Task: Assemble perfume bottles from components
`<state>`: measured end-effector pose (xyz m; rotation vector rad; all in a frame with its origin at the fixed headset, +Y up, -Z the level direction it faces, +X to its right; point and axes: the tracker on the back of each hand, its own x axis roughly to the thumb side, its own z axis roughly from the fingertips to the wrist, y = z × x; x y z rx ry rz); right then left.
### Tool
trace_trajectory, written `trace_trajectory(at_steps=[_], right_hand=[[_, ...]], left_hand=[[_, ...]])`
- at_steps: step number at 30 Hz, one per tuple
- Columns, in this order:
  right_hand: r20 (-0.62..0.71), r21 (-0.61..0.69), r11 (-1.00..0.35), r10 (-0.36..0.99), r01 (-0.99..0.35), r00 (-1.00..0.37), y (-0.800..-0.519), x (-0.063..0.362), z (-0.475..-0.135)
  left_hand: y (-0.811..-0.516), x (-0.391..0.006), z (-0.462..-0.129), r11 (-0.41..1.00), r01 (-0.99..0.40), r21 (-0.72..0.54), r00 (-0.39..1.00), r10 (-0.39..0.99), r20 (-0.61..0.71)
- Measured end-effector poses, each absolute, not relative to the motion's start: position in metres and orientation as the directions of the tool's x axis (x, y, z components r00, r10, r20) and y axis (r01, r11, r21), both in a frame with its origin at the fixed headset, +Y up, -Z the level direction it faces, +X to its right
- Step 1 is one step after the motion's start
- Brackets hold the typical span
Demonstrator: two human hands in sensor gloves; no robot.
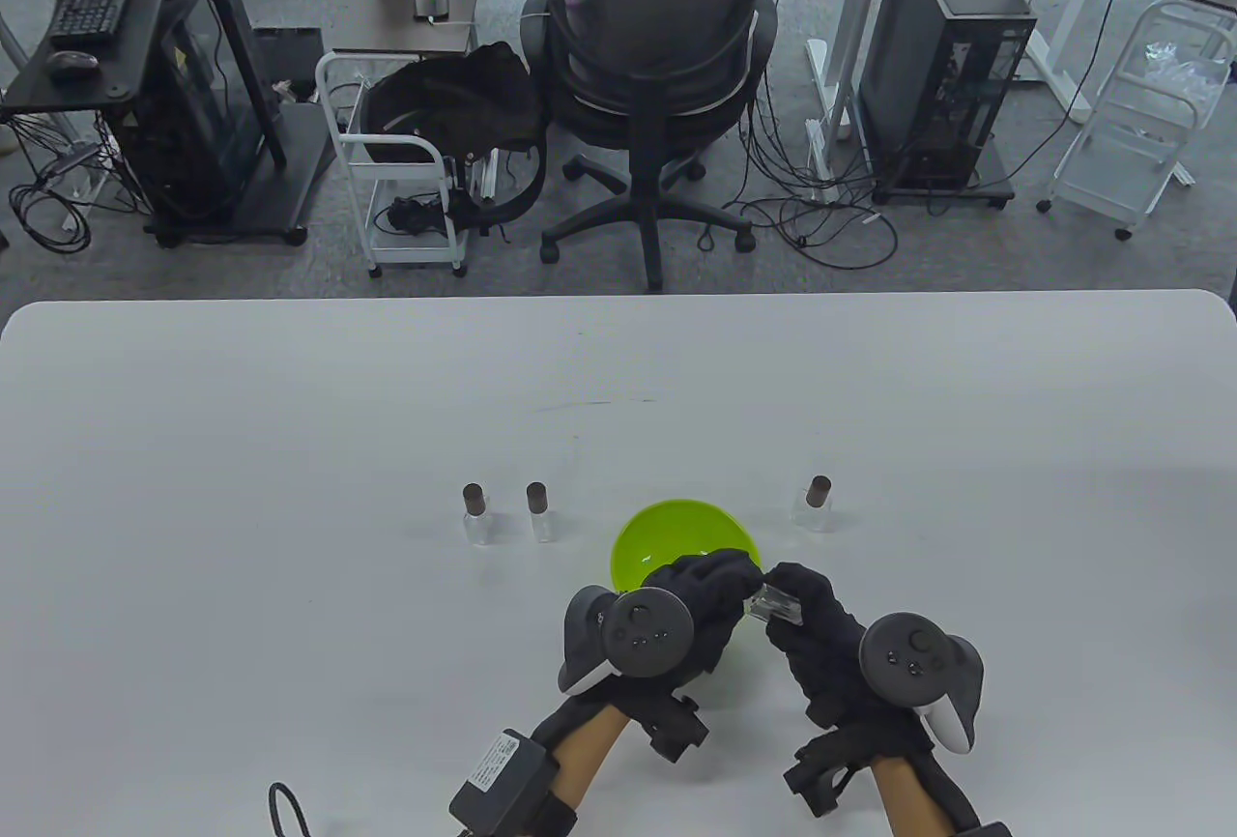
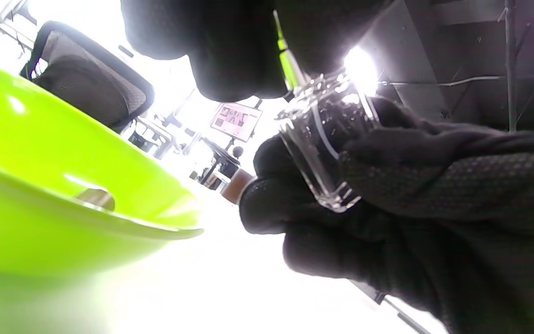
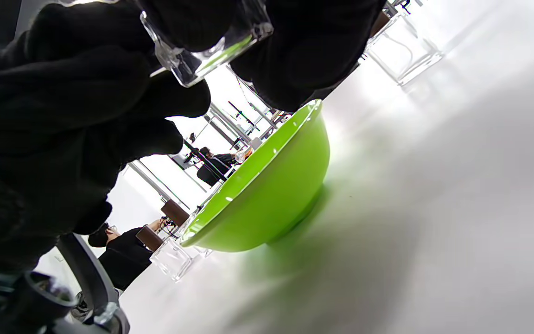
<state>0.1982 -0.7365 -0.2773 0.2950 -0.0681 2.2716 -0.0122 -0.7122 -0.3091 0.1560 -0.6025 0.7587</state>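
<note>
Table view: the right hand [image 1: 821, 624] grips a clear glass bottle [image 1: 778, 603] just beside the near right rim of the green bowl [image 1: 667, 537], above the table [image 1: 290, 450]. The left hand [image 1: 701, 610] meets the bottle's neck, fingers curled there; what they pinch is hidden here. Three capped bottles stand behind the bowl, two to its left [image 1: 474, 513], one to its right [image 1: 817, 501], well clear of the work.

Left wrist view: the left fingers [image 2: 230, 55] seem to pinch a thin tube [image 2: 288, 62] entering the bottle [image 2: 325, 139]. Judged, the step is seating the sprayer: keep the tube in line with the neck and the bottle steady. Something small lies in the bowl [image 2: 40, 139].

Right wrist view: the bowl [image 3: 267, 185] sits just under both hands; lifting slightly would avoid knocking its rim.
</note>
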Motion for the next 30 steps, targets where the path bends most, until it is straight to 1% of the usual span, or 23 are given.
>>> trace_trajectory(at_steps=[3, 7, 9, 11, 12, 15, 17, 22, 25, 27, 29, 30], right_hand=[[0.245, 0.067, -0.65, 0.746, -0.757, -0.619, -0.7359, 0.198, -0.2775], [0.233, 0.089, -0.625, 0.77, -0.775, -0.594, -0.7358, 0.197, -0.2782], [0.225, 0.08, -0.609, 0.782, -0.789, -0.581, -0.7348, 0.198, -0.2781], [0.231, 0.07, -0.635, 0.76, -0.769, -0.607, -0.7357, 0.1993, -0.2784], [0.231, 0.071, -0.637, 0.759, -0.767, -0.609, -0.7363, 0.1993, -0.2785], [0.22, 0.075, -0.645, 0.754, -0.76, -0.618, -0.7377, 0.1979, -0.2799], [0.214, 0.087, -0.648, 0.754, -0.757, -0.621, -0.7387, 0.1973, -0.2807], [0.22, 0.076, -0.642, 0.758, -0.763, -0.615, -0.7397, 0.1988, -0.2803], [0.23, 0.08, -0.65, 0.75, -0.756, -0.621, -0.7388, 0.1966, -0.2796], [0.226, 0.098, -0.621, 0.775, -0.778, -0.59, -0.738, 0.1965, -0.2804], [0.217, 0.087, -0.591, 0.797, -0.802, -0.564, -0.7372, 0.1969, -0.2807], [0.225, 0.085, -0.614, 0.779, -0.785, -0.585, -0.7374, 0.1978, -0.2806]], left_hand=[[-0.7167, -0.0171, -0.3124, 0.667, -0.741, -0.076, 0.535, 0.655, 0.533], [-0.7142, -0.0171, -0.3108, 0.717, -0.697, -0.007, 0.624, 0.61, 0.488], [-0.7141, -0.0158, -0.3105, 0.742, -0.67, -0.013, 0.652, 0.597, 0.468], [-0.7132, -0.0155, -0.3109, 0.742, -0.67, -0.035, 0.636, 0.598, 0.487], [-0.7137, -0.0159, -0.3107, 0.745, -0.666, -0.049, 0.621, 0.589, 0.518], [-0.7138, -0.0159, -0.3091, 0.749, -0.662, -0.023, 0.605, 0.552, 0.574], [-0.7135, -0.0138, -0.3085, 0.771, -0.634, -0.055, 0.601, 0.537, 0.592], [-0.7162, -0.0145, -0.3101, 0.734, -0.677, -0.055, 0.587, 0.583, 0.561], [-0.7153, -0.0146, -0.3091, 0.737, -0.676, -0.013, 0.619, 0.577, 0.533], [-0.7146, -0.0136, -0.3086, 0.762, -0.647, 0.018, 0.674, 0.561, 0.48], [-0.7135, -0.0124, -0.3083, 0.763, -0.646, 0.002, 0.677, 0.572, 0.463], [-0.7123, -0.0119, -0.3079, 0.757, -0.653, 0.001, 0.672, 0.579, 0.462]])
